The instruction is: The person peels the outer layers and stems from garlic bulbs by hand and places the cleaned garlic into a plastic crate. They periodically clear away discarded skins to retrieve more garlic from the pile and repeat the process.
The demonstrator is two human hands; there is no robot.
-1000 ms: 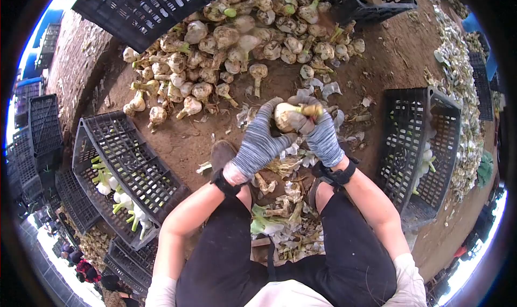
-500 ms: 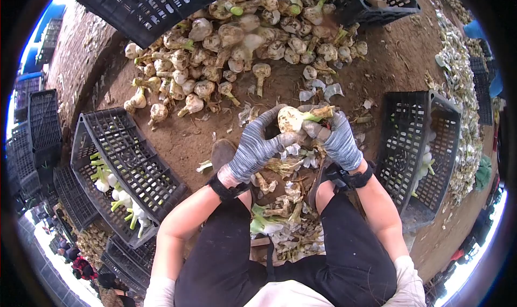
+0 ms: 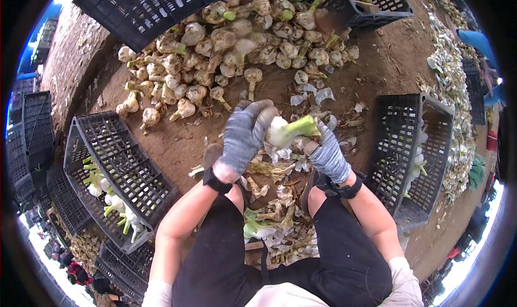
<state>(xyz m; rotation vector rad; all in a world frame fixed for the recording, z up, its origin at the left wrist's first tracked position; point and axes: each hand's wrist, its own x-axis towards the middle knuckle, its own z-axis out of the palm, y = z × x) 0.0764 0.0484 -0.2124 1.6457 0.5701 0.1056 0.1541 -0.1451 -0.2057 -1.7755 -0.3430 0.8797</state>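
Observation:
A garlic bulb (image 3: 277, 133), white with a pale green stem, is held between my gloved hands above the ground. My left hand (image 3: 245, 132), in a grey striped glove with dirty fingertips, curls against the bulb's left side. My right hand (image 3: 328, 155), gloved alike, is closed around the stem end; part of its grip is hidden behind the stem. Just beyond lies a heap of dirty, unpeeled garlic bulbs (image 3: 202, 65) with cut stems. Between my feet are loose garlic skins and stem scraps (image 3: 274, 215).
A black crate (image 3: 129, 167) with peeled garlic stands tilted at left. Another crate (image 3: 412, 156) holding garlic is at right. Black crates (image 3: 156, 11) also border the heap. A strip of garlic skins (image 3: 449, 102) runs along the far right, near another person's blue sleeve (image 3: 479, 43).
The garlic bulb's brownish outer skin has come off, showing white bulb and green stem. My left hand has turned and shifted slightly left; my right hand has moved lower.

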